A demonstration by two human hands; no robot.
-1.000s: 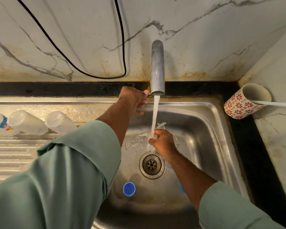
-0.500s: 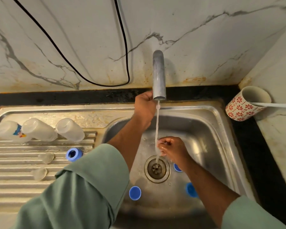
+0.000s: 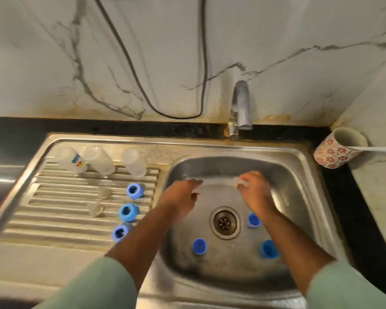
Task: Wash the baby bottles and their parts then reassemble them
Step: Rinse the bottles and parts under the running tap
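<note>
My read: washing is partly through, with three clear bottles (image 3: 98, 161) lying on the draining rack (image 3: 54, 219) beside three blue collar rings (image 3: 128, 211) and two clear teats (image 3: 96, 209), while three blue caps (image 3: 198, 246) sit in the sink basin (image 3: 299, 197) near the drain (image 3: 225, 222), and nothing is reassembled. My right hand (image 3: 254, 192) pinches a small clear part (image 3: 240, 181), probably a teat; my left hand (image 3: 183, 197) hangs released and blurred over the basin, holding nothing, with the tap (image 3: 241, 105) dry.
</note>
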